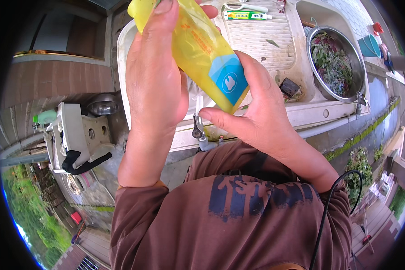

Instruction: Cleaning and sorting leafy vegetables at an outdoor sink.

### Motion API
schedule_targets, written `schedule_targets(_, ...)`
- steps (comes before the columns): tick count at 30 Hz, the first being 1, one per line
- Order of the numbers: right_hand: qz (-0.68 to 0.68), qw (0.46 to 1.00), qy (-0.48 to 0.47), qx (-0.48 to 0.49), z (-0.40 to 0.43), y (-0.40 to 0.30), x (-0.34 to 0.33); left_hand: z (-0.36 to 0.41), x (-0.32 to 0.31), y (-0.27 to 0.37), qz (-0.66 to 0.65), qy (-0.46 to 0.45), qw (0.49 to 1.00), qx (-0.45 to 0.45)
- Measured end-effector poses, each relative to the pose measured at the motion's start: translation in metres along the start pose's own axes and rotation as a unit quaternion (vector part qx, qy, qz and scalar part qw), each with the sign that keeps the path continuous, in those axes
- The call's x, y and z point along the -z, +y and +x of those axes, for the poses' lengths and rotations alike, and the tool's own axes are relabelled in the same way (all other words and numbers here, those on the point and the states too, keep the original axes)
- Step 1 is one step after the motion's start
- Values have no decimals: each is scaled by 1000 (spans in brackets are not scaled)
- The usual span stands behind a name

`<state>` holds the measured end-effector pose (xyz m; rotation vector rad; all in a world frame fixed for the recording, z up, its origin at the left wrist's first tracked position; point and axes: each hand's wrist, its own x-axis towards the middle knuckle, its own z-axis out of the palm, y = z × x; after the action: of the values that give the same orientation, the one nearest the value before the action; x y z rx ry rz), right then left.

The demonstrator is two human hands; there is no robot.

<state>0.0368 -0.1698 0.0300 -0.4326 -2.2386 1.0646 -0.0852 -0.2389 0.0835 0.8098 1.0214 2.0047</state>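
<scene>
Both hands hold a translucent yellow plastic container (199,37), tilted, above the washboard sink. A blue patch with a white tooth emblem and some orange print mark its side. My left hand (155,71) grips the container's upper part, with the thumb along its near side. Around the lower, blue-marked end, my right hand (256,101) has its thumb and fingers spread to either side. Just below this end is a tap (198,123) on the sink's near edge. The hands and container hide much of the left basin.
On the ribbed washboard (256,44) lie a toothpaste tube (246,15) and a white-handled item (246,7). A steel basin (361,72) of leafy greens (330,64) stands at right. Near it sits a dark block (289,86). A black cable (324,206) hangs by my right arm.
</scene>
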Motion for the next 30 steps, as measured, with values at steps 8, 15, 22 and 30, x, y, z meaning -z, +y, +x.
schedule_targets(8, 262, 940, -151, -156, 1, -7, 19, -4, -4, 2, -35, -26, 999, -10)
schedule_targets(15, 586, 699, -282, -297, 2, -12, 32, -1, 36, -5, -26, -43, 999, 21)
schedule_targets(22, 673, 599, -345, -264, 0, -3, 28, -8, 26, -5, -13, 69, 997, 10)
schedule_targets(30, 722, 552, -340, -239, -4, -1, 22, -9, 24, -6, -44, -6, 998, -43)
